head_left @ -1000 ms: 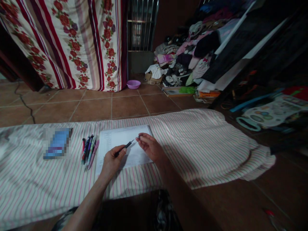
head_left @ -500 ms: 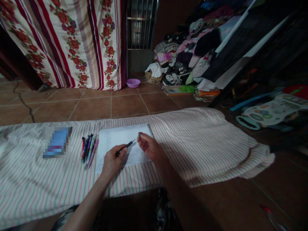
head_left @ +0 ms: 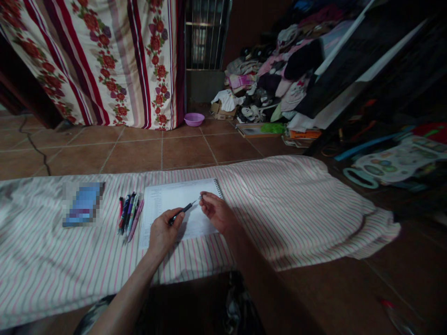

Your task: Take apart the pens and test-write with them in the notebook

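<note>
With left hand (head_left: 162, 232) closed round a pen (head_left: 181, 211), holds it just above the notebook (head_left: 167, 197) on the striped cloth (head_left: 296, 209); pinches its tip with right hand (head_left: 216, 214). Seems mid-fiddle with that tip. Calls next for a steady barrel and fine pinch.

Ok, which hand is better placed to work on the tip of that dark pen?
Right, probably. The right hand pinches the pen at its tip, while the left hand grips the barrel, holding it over the notebook.
</note>
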A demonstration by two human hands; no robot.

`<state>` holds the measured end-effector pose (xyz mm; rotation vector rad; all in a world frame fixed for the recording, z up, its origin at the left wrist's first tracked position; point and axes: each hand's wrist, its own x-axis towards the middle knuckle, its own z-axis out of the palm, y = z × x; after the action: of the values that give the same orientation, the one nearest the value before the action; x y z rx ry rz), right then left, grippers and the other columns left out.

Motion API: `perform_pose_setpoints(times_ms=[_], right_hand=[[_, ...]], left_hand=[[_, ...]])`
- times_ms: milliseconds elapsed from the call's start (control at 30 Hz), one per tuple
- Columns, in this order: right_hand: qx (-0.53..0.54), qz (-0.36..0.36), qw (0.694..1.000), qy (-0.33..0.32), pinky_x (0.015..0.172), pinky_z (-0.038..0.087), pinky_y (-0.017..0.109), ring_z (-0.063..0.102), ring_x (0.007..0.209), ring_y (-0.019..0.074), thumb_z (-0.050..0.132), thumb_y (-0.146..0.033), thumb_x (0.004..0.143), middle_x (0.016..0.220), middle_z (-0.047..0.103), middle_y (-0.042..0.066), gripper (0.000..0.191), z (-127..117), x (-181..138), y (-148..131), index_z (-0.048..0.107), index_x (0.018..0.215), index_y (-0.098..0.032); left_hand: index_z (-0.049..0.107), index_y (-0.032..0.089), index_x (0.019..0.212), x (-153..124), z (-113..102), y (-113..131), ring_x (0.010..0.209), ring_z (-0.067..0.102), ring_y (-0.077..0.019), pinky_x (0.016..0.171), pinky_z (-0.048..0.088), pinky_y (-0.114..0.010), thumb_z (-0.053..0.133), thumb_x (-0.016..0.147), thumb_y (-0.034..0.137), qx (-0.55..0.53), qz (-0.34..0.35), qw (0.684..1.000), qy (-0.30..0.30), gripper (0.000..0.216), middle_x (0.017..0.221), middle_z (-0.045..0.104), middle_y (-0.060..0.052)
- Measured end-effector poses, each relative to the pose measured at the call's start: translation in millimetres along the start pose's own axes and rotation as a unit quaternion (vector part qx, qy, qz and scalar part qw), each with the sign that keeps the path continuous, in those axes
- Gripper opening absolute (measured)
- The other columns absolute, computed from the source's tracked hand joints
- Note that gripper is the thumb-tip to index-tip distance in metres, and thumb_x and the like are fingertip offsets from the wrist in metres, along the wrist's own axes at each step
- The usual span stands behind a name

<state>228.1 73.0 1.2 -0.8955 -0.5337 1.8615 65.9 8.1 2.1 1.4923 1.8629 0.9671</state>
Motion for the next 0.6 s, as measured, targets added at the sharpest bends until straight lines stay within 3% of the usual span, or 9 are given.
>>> perform_pose_setpoints(times_ms=[600], right_hand=[[-0.042,-0.025,0.999,0.01,0.049,0.04,0.012,0.054,0.057,0.0036,0.072,-0.02,0.06,0.065,0.057,-0.003,0.018,-0.2,-0.7,1.9,0.066,0.077,-0.015]], left_hand=[[0.069,0.023,0.095,-0.9,-1.1,2.9,0.076,0.064,-0.0196,0.069,0.048,-0.03,0.051,0.077,0.042,0.026,-0.004,1.0,-0.004,0.032,0.086,0.072,-0.004]])
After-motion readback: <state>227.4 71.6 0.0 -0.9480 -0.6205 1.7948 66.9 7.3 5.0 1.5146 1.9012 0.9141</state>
